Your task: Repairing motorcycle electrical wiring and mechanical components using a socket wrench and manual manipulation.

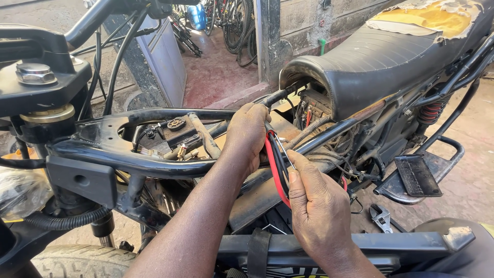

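Head view: a stripped motorcycle frame (128,159) fills the scene, its black seat (370,56) raised at right, bare concrete floor (473,170) beyond. The left hand (248,135) grips the top tube. The right hand (316,206) pinches red and black wires (275,170) just beside it, close under the seat's front edge.

Left hand (248,135) gripping the frame (154,166) of a stripped motorcycle, right hand (318,206) pinching red and black wires (276,167) just beside it; seat (375,62) behind, wrench (381,218) on ground.
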